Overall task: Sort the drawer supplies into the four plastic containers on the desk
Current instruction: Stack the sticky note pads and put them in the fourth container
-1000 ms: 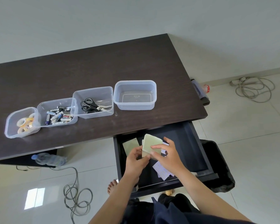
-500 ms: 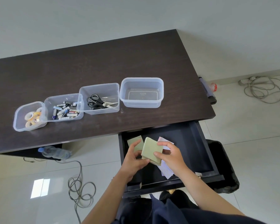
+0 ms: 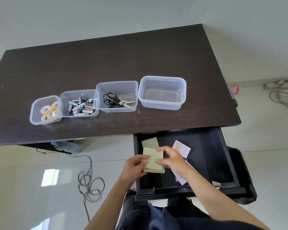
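Note:
Over the open black drawer (image 3: pixel 223 156), both hands hold a stack of pale green sticky-note pads (image 3: pixel 152 161). My left hand (image 3: pixel 135 166) grips its left edge and my right hand (image 3: pixel 171 159) pinches its right side. Another green pad (image 3: pixel 150 142) lies at the drawer's back left, and pink notes (image 3: pixel 182 149) lie to the right. On the dark desk (image 3: pixel 106 55) stand four clear containers: tape rolls (image 3: pixel 47 110), batteries (image 3: pixel 80 105), scissors (image 3: pixel 115 99) and an empty container (image 3: pixel 162 82) at the right.
A water bottle (image 3: pixel 66 146) and a coiled cable (image 3: pixel 90 183) lie on the tiled floor to the left. A black bin (image 3: pixel 244 180) sits right of the drawer. More cables (image 3: pixel 281 93) lie at the far right.
The pad stack has tipped from upright to flatter and lower over the drawer, still held in both hands. The view has shifted, showing more of the desk.

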A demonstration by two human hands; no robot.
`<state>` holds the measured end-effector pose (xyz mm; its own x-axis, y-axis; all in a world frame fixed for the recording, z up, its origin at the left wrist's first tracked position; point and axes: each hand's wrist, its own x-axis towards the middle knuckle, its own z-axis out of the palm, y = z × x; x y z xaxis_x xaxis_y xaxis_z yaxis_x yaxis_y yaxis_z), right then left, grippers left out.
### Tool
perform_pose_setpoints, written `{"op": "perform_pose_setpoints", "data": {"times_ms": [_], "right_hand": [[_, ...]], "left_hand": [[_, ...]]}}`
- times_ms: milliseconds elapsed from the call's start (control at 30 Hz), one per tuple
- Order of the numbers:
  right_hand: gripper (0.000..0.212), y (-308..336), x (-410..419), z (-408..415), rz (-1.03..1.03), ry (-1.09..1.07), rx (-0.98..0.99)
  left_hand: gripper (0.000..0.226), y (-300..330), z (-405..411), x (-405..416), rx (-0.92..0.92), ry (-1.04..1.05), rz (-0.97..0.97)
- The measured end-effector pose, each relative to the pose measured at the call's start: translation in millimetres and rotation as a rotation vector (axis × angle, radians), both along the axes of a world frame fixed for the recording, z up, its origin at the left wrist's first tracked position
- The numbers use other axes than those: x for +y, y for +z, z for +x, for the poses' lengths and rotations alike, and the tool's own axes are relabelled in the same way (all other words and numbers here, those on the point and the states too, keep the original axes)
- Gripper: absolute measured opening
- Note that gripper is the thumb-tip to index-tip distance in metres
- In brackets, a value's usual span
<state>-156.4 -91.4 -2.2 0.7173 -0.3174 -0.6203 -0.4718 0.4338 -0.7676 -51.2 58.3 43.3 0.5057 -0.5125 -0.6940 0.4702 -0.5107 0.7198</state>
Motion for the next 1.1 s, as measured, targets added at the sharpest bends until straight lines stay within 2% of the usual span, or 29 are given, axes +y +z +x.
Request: {"op": "perform_pose_setpoints", "data": {"times_ms": [67,133,267,367,467,567,700,800,933,1100], "right_hand": [[0.018,-4,-3,10,-0.094,-0.019,0.068],[0.017,-13,-10,23,-0.273,-0.036,0.153],[0.038,-33,-20,50,-0.561,0.123,0.236],[0.068,-47,-24,66,-0.776,0.418,0.376],[0.074,-54,-20,68,-0.881,0.615,0.484],[0.064,-56,-15,67,-0.934,0.555,0.478],[0.053,-56,-12,62,-0.945,0.491,0.365],[0.058,-57,-11,50,-0.896,0.493,0.368],[0.078,-58,-13,37,-0.766,0.552,0.384],[0.051,-51,-13,26,-0.757,0.600,0.368]], "left_hand": [[0.017,-2,4,5,-0.007,0.006,0.021],[0.020,-1,8,10,0.008,0.026,0.022],[0.025,0,13,22,0.006,0.060,0.002],[0.030,-1,14,30,-0.001,0.074,-0.001],[0.032,1,13,35,-0.006,0.075,-0.004],[0.034,2,12,39,-0.025,0.056,-0.005],[0.036,2,10,43,-0.040,0.043,-0.010],[0.036,2,10,44,-0.046,0.048,-0.009],[0.036,2,6,47,-0.050,0.057,0.006],[0.036,2,0,49,-0.063,0.069,0.017]]}}
